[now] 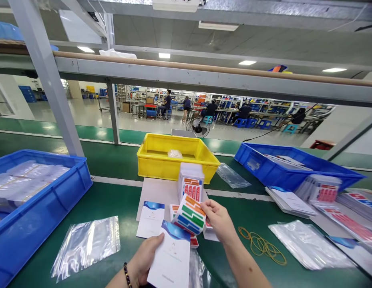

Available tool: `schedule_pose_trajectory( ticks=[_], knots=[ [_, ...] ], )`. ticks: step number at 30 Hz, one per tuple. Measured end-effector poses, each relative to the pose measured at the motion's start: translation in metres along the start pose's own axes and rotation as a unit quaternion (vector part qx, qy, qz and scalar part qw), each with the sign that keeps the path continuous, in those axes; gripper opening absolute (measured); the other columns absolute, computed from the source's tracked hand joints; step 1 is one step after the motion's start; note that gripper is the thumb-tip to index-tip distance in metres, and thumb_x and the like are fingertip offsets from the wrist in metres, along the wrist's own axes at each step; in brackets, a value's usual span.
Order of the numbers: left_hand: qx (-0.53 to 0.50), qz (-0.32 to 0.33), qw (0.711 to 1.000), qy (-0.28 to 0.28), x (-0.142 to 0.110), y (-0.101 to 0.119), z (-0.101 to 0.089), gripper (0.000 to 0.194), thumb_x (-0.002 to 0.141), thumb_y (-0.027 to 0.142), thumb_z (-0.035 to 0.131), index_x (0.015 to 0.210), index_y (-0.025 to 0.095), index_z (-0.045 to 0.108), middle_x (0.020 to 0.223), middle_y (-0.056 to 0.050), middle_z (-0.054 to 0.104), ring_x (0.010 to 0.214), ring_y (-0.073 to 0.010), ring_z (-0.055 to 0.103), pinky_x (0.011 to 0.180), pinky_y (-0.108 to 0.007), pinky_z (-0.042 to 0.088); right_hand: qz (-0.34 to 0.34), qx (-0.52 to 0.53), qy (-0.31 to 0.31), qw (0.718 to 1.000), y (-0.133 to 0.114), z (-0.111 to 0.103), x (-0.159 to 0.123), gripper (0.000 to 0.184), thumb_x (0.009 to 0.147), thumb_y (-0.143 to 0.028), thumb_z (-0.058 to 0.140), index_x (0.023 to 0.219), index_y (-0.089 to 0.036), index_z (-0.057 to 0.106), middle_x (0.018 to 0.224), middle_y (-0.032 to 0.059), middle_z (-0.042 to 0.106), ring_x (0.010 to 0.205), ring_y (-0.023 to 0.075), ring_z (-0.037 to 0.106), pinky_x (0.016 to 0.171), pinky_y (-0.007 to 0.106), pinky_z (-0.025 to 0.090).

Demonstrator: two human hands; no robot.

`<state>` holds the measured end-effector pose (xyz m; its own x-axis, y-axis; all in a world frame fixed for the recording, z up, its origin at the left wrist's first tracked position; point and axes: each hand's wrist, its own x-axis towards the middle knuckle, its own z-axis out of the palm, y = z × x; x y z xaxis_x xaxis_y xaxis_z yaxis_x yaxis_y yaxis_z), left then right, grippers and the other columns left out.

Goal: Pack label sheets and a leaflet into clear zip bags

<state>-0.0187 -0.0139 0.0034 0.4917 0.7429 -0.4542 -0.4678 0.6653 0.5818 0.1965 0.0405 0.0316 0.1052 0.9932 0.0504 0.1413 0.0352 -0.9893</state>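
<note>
My left hand [146, 256] is closed on a white booklet [170, 258] with a blue top band, the thumb lying on its left edge. In my right hand [218, 218], pinched between thumb and fingers, is a label sheet [190, 216] with orange, green and blue blocks. The sheet tilts over the upper right corner of the held booklet. Behind it stands a stack of red-and-white label sheets [191, 188]. Another booklet [151, 220] lies flat just left of the sheet. Below the held booklet, a clear plastic bag [199, 270] is partly hidden.
A yellow bin [173, 168] stands ahead, between a left blue bin [68, 188] of bagged packs and a right blue bin [282, 168] of papers. Clear bags [88, 244] lie at left, more bags [308, 246] at right, near rubber bands [264, 248]. A metal post [47, 80] rises at left.
</note>
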Motion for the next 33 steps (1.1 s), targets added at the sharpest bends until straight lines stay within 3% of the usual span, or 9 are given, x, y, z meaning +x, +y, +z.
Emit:
schedule_pose_trajectory(
  ticks=[4,8,13,17,21,23,25,28,33],
  knots=[
    [0.008,0.004,1.000,-0.027,0.001,-0.001,-0.001,0.038,0.073,0.036,0.061,0.088,0.001,0.063,0.081,-0.021,0.069,0.081,-0.0317,0.065,0.080,-0.042,0.046,0.017,0.107,0.028,0.994,-0.011,0.004,-0.013,0.043,0.059,-0.057,0.068,0.064,-0.019,0.049,0.042,-0.0071,0.044,0.033,0.0059,0.035,0.033,0.018,0.022],
    [0.009,0.006,1.000,-0.017,0.001,0.000,0.000,0.039,0.072,0.036,0.062,0.090,0.001,0.062,0.082,-0.020,0.069,0.078,-0.0314,0.066,0.079,-0.043,0.046,0.028,0.168,0.064,0.983,-0.018,-0.004,-0.016,0.042,0.060,-0.057,0.066,0.066,-0.021,0.047,0.039,-0.0100,0.037,0.030,0.0042,0.025,0.033,0.018,0.018],
    [0.001,0.003,1.000,0.023,-0.001,0.002,0.005,0.040,0.078,0.041,0.054,0.091,0.004,0.062,0.076,-0.017,0.070,0.075,-0.0291,0.067,0.076,-0.042,0.048,0.060,0.039,-0.112,0.991,0.004,0.021,-0.028,0.034,0.069,-0.051,0.059,0.064,-0.020,0.046,0.045,-0.0068,0.046,0.037,0.0072,0.038,0.036,0.019,0.024],
    [0.016,0.022,0.999,0.018,-0.001,0.002,0.007,0.041,0.077,0.044,0.057,0.089,0.006,0.062,0.069,-0.013,0.070,0.068,-0.0256,0.067,0.071,-0.038,0.050,0.016,-0.062,-0.109,0.992,0.023,0.043,-0.037,0.022,0.077,-0.037,0.050,0.065,-0.019,0.045,0.050,-0.0068,0.044,0.045,0.0088,0.042,0.042,0.019,0.030],
    [0.039,0.028,0.999,-0.023,-0.002,0.000,0.007,0.034,0.067,0.033,0.070,0.087,0.007,0.062,0.070,-0.011,0.071,0.065,-0.0234,0.068,0.068,-0.034,0.051,-0.023,-0.162,-0.105,0.981,0.022,0.033,-0.035,0.019,0.081,-0.032,0.044,0.068,-0.019,0.049,0.056,-0.0036,0.051,0.053,0.0127,0.050,0.048,0.022,0.037],
    [0.036,0.022,0.999,-0.017,-0.004,0.001,0.009,0.033,0.067,0.033,0.070,0.086,0.008,0.061,0.071,-0.012,0.071,0.064,-0.0236,0.068,0.066,-0.033,0.052,-0.069,-0.278,-0.068,0.956,0.017,0.016,-0.028,0.023,0.085,-0.032,0.040,0.071,-0.019,0.054,0.065,0.0000,0.058,0.064,0.0152,0.055,0.057,0.024,0.041],
    [0.038,0.012,0.999,-0.005,-0.006,0.003,0.011,0.031,0.067,0.032,0.070,0.084,0.007,0.061,0.073,-0.013,0.071,0.065,-0.0240,0.068,0.065,-0.032,0.052,-0.102,-0.437,0.001,0.894,0.013,-0.003,-0.019,0.029,0.088,-0.030,0.034,0.076,-0.019,0.058,0.077,0.0035,0.061,0.076,0.0164,0.057,0.068,0.025,0.042],
    [0.048,0.000,0.999,0.017,-0.006,0.005,0.012,0.028,0.070,0.030,0.068,0.085,0.008,0.061,0.073,-0.013,0.071,0.065,-0.0241,0.068,0.064,-0.032,0.052,-0.072,-0.585,0.060,0.805,0.016,-0.025,-0.006,0.029,0.087,-0.031,0.038,0.076,-0.016,0.060,0.083,0.0096,0.061,0.081,0.0210,0.056,0.073,0.030,0.040],
    [0.041,0.022,0.999,0.024,-0.001,0.003,0.008,0.029,0.071,0.028,0.066,0.087,0.005,0.062,0.070,-0.013,0.071,0.061,-0.0239,0.068,0.064,-0.034,0.053,-0.027,-0.634,0.053,0.771,0.025,-0.027,0.000,0.027,0.079,-0.036,0.052,0.074,-0.011,0.063,0.081,0.0163,0.063,0.077,0.0280,0.058,0.066,0.034,0.040]
  ],
)
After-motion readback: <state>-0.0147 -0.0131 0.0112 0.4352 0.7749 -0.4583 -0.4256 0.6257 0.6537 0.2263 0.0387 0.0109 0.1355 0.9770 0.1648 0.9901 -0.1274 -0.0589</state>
